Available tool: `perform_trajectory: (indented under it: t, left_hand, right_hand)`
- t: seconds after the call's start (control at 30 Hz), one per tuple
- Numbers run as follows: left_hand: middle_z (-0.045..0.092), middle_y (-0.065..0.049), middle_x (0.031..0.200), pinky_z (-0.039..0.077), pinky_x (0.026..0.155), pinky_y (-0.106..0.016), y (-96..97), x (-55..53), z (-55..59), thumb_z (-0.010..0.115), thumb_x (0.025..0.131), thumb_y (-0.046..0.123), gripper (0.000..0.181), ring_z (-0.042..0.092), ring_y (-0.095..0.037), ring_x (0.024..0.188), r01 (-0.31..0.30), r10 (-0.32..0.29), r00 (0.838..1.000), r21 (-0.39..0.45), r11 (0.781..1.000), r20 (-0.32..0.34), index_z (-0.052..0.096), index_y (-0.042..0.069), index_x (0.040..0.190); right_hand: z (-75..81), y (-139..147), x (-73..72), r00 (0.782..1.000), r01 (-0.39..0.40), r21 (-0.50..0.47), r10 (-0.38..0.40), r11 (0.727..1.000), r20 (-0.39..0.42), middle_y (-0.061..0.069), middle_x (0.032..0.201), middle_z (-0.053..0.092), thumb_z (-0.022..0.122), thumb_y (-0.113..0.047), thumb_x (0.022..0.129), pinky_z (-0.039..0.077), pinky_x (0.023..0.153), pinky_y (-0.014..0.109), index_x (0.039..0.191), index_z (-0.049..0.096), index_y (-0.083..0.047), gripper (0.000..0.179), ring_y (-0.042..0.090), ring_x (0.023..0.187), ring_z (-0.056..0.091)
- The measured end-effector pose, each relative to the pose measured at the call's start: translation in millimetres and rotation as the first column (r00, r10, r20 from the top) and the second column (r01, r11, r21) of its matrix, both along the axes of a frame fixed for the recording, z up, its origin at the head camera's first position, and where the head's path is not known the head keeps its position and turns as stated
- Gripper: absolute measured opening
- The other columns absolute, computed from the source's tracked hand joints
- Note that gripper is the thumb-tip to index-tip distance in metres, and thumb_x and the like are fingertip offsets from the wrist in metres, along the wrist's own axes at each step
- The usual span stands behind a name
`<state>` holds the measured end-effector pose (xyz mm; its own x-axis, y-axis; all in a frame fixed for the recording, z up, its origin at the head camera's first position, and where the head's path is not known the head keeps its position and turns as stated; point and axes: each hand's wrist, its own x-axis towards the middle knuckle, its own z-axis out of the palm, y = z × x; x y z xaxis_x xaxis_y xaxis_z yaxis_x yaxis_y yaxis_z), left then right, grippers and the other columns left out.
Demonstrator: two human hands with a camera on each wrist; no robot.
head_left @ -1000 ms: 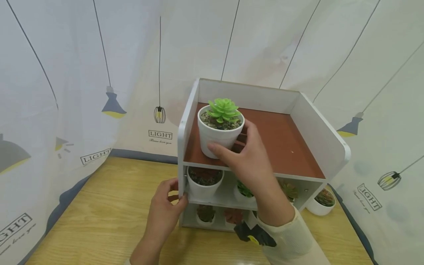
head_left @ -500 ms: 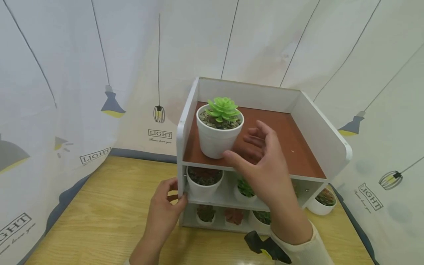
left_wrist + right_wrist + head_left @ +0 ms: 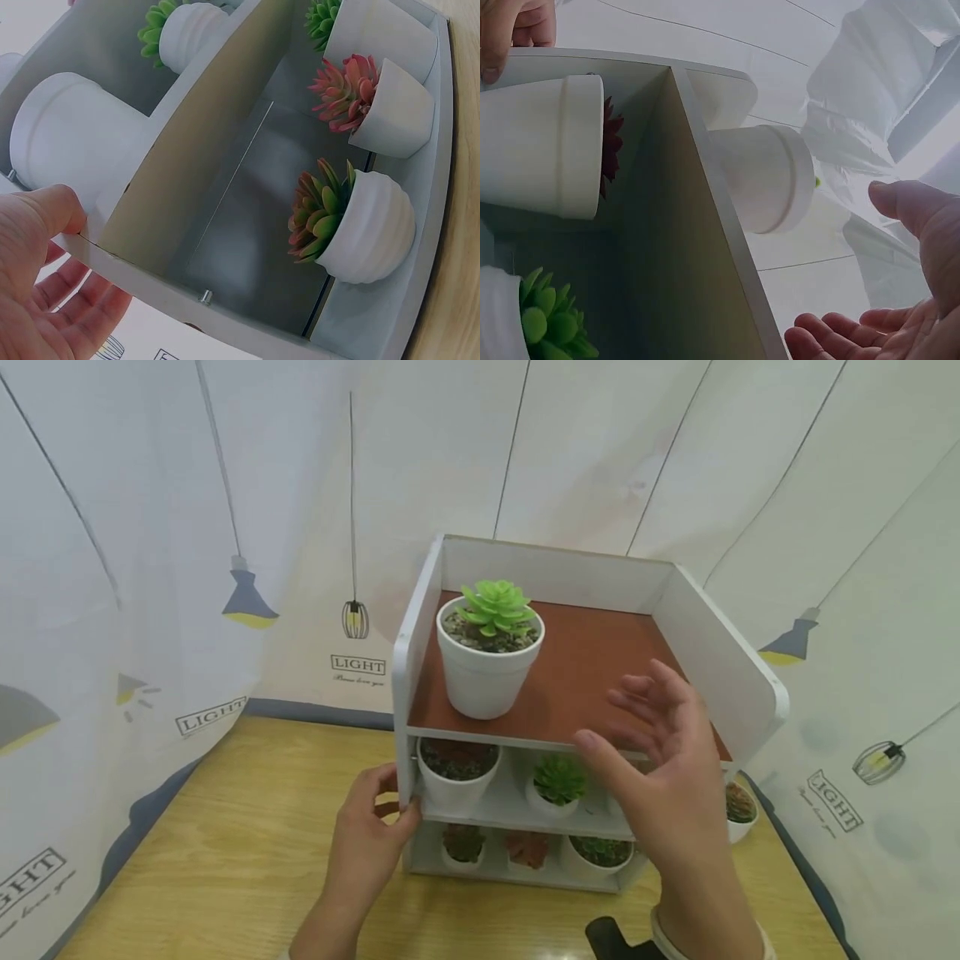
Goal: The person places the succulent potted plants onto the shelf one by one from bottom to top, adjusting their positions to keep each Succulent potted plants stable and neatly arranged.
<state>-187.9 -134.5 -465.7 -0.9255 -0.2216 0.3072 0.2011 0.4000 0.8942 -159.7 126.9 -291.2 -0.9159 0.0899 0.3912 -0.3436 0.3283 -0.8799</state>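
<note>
A white pot with a bright green succulent point(image 3: 491, 652) stands at the left of the reddish-brown top of a small white shelf unit point(image 3: 738, 652). My left hand point(image 3: 367, 827) grips the unit's left side panel, thumb at the front edge, fingers outside; the left wrist view shows this hand point(image 3: 52, 277) close up. Over the front right of the top, my right hand point(image 3: 667, 777) holds nothing, its thumb and fingers spread apart. In the right wrist view this hand point(image 3: 900, 285) is apart from the top pot point(image 3: 765, 180).
The middle shelf bears a larger white pot point(image 3: 459, 772) and a small green succulent point(image 3: 558, 783). On the bottom shelf are several potted succulents, one red-leaved point(image 3: 349, 94). Another potted plant point(image 3: 741, 810) stands on the wooden table point(image 3: 225, 860), right of the unit. A printed curtain point(image 3: 300, 527) hangs behind.
My right hand has let go of the bright green succulent's pot and moved right and toward me. The pot stays on the top; my left hand keeps its grip on the panel.
</note>
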Motion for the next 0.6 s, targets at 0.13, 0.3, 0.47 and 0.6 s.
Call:
perform_trajectory:
  t: [0.13,0.3,0.47,0.6]
  left_hand:
    - [0.064,-0.003,0.119,0.063,0.091,-0.042,-0.4,0.4,-2.3,0.078,0.088,-0.001,0.045,0.061,-0.016,0.108,-0.009,0.009,1.000,0.001,1.000,-0.024,0.064,0.012,0.129]
    - [0.065,-0.003,0.119,0.062,0.092,-0.041,-1.2,1.4,-2.4,0.077,0.088,-0.002,0.045,0.061,-0.016,0.108,-0.003,0.004,1.000,0.007,1.000,-0.023,0.065,0.012,0.129]
    - [0.064,-0.004,0.119,0.062,0.092,-0.041,-1.0,1.6,-1.0,0.077,0.088,-0.002,0.045,0.061,-0.017,0.108,-0.001,0.001,1.000,0.008,1.000,-0.018,0.065,0.012,0.129]
    - [0.064,-0.004,0.118,0.062,0.093,-0.043,-0.3,1.1,-0.3,0.077,0.088,-0.003,0.046,0.061,-0.016,0.108,0.003,-0.003,1.000,0.010,1.000,-0.022,0.065,0.012,0.129]
  right_hand:
    - [-5.4,8,5.6,0.999,0.020,-0.068,-0.023,0.997,-0.043,0.003,0.144,0.052,0.078,-0.001,0.090,0.053,0.100,0.014,0.158,0.034,-0.023,0.085,0.016,0.130,0.057]
    - [-13.8,20,11.7,0.993,0.084,-0.134,-0.094,0.987,-0.066,0.008,0.142,0.054,0.076,0.005,0.089,0.054,0.098,0.014,0.156,0.039,-0.019,0.079,0.018,0.127,0.060]
    - [-27.0,35,16.0,0.987,0.137,-0.232,-0.152,0.963,-0.045,0.009,0.142,0.055,0.076,0.006,0.089,0.055,0.095,0.013,0.155,0.040,-0.015,0.077,0.017,0.126,0.061]
    - [-36.7,47,21.5,0.979,0.190,-0.316,-0.203,0.930,-0.010,0.008,0.140,0.056,0.078,0.006,0.088,0.055,0.093,0.013,0.153,0.043,-0.016,0.077,0.017,0.126,0.062]
